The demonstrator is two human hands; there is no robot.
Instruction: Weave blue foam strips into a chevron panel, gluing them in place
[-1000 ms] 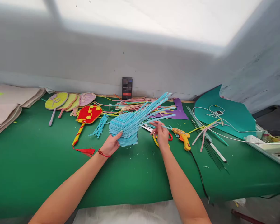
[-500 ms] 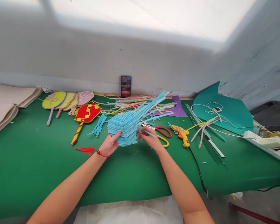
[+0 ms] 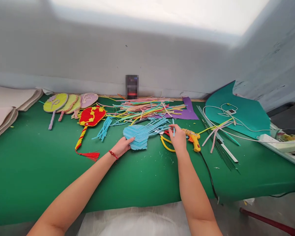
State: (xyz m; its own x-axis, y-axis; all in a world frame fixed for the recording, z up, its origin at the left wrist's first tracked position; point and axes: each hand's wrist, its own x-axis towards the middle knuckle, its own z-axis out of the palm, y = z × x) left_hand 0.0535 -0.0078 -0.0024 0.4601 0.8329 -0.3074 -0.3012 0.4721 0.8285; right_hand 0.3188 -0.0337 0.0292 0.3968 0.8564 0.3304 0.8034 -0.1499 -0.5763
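My left hand (image 3: 123, 147) grips the lower left edge of a light blue panel (image 3: 137, 136) made of pipe cleaners laid side by side in a V pattern, thumb on top. Its loose ends fan out to the upper right. My right hand (image 3: 179, 137) is closed on a short blue pipe cleaner (image 3: 173, 127) that points up from the fingers, near those loose ends. Below and left of this hand lie scissors (image 3: 166, 146) with red and yellow handles, partly hidden. Just right of it rests a yellow glue gun (image 3: 194, 140).
Behind the panel lies a heap of coloured pipe cleaners (image 3: 142, 107) by a purple sheet (image 3: 190, 109). A red fan (image 3: 92, 116) and several pale fans (image 3: 55, 103) lie left. A white cable (image 3: 248, 140) and power strip (image 3: 272, 144) are right.
The blue panel has been lowered toward the table and moved slightly right with my left hand. My right hand has moved right, away from the panel's edge, carrying the short blue pipe cleaner.
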